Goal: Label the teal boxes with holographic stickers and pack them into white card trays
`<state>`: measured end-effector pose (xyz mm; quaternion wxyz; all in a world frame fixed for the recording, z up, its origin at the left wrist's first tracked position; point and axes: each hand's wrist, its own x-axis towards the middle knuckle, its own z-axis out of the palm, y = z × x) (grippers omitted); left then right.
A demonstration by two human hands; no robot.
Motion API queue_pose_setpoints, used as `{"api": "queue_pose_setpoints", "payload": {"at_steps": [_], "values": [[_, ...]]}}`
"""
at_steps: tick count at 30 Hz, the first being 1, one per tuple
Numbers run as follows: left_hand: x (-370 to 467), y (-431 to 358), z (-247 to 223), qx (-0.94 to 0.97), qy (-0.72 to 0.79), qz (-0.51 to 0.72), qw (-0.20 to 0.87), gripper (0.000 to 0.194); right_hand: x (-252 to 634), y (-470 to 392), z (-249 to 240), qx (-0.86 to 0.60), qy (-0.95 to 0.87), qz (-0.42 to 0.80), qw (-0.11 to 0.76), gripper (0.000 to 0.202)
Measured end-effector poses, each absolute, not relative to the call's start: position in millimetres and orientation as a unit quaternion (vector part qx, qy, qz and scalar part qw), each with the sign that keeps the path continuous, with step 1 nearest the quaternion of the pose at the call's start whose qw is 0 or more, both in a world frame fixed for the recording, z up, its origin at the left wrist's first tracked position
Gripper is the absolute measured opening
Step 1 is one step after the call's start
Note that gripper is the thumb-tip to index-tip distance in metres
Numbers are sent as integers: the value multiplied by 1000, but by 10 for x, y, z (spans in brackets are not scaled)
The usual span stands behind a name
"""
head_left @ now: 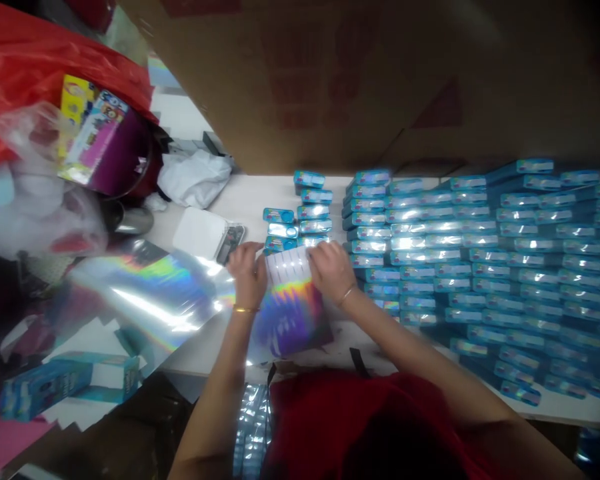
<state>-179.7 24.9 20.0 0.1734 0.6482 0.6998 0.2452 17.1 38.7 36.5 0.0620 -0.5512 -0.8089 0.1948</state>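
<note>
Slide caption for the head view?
Left-hand grip and right-hand grip at opposite edges of a shiny iridescent sheet beside rows of glossy blue rectangular packs.

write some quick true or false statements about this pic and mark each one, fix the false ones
1. The left hand and right hand are at opposite sides of a shiny sheet. True.
2. Most blue packs lie left of the hands. False: most lie to the right.
3. Cardboard stands beyond the packs. True.
4. The right wrist is bare. False: it has a bracelet.
5. The person's top is green. False: it is red.
</note>
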Motion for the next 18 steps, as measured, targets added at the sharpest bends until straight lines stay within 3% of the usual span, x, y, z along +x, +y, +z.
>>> {"api": "queue_pose_setpoints", "payload": {"at_steps": [7,13,18], "values": [[-2306,57,-12,738,656,97,129,24,-553,152,-35,-434,-861,264,16,37],[-2290,-68,-12,759,630,105,126,20,-538,125,-141,-446,-852,272,22,42],[-2242,-400,445,722,642,191,172,10,-539,159,-55,-461,-832,305,40,39]]}}
